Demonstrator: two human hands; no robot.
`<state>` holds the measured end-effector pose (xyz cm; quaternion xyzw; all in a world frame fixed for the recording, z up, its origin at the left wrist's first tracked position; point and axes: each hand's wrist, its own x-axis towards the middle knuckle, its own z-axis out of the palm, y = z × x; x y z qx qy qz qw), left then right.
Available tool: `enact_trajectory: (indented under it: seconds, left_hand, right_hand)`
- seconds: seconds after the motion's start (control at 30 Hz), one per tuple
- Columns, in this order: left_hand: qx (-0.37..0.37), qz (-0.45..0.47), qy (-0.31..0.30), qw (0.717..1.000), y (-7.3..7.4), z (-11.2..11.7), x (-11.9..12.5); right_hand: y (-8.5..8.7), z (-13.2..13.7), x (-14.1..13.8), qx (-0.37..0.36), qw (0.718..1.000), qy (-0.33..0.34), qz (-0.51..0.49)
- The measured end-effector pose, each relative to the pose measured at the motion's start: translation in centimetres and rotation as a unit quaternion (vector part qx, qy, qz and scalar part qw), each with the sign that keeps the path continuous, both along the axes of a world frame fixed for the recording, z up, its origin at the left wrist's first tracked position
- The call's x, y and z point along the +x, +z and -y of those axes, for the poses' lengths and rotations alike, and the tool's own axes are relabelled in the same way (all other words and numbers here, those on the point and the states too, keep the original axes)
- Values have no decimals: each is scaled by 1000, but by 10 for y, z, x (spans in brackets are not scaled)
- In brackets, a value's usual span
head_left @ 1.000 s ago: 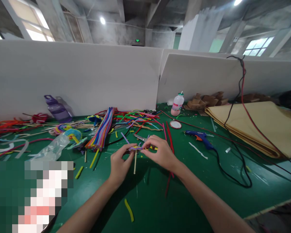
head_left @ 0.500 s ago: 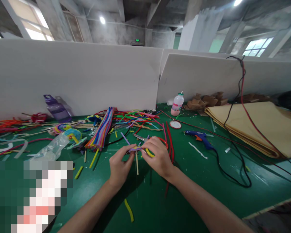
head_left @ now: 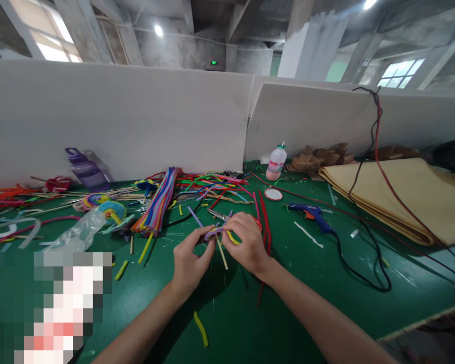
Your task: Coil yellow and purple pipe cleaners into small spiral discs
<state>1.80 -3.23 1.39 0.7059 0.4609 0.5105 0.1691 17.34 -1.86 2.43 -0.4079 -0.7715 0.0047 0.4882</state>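
Observation:
Between my two hands is a small purple and yellow pipe-cleaner piece (head_left: 214, 232) with a thin wooden stick (head_left: 222, 255) slanting down from it. My left hand (head_left: 191, 257) pinches its left side between thumb and fingers. My right hand (head_left: 246, 245) closes on its right side, and a yellow pipe-cleaner end (head_left: 233, 237) shows beneath those fingers. Just beyond the hands lie scissors (head_left: 219, 216), their handles partly hidden by my right hand. A loose purple pipe cleaner (head_left: 195, 216) lies to their left.
A bundle of coloured pipe cleaners (head_left: 160, 202) lies left of the hands. On the right are a blue glue gun (head_left: 311, 212) with a black cord and folded tan paper (head_left: 387, 197). Behind stand a pink-labelled bottle (head_left: 276, 163) and a purple bottle (head_left: 86, 171). Yellow scraps (head_left: 200, 328) lie nearer.
The purple and yellow piece has tilted between my fingers. Its stick has swung from nearly straight down to slanting right. Both hands keep their grip.

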Motion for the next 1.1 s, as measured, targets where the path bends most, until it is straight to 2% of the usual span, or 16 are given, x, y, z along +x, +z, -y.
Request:
enact_trajectory:
  seconds: [0.27,0.5,0.73,0.83,1.03,1.1]
  left_hand:
    - [8,-26,18,999,0,-3,-1]
    - [-14,-32,23,999,2,-2,1]
    - [39,-68,44,996,2,-3,-1]
    - [7,-33,21,999,4,-4,0]
    - [-113,89,-45,989,1,-8,3]
    - [-122,86,-47,988,0,-8,3]
  right_hand:
    - [0,-3,1,-28,997,1,72]
    - [-8,-5,-7,-60,998,-10,16]
    - [-9,-1,-11,-73,997,-24,-22]
    - [-7,-2,-10,-103,993,-4,-52]
    - [-5,-8,-7,-245,962,11,-120]
    - [-4,-8,-6,-246,962,25,-115]
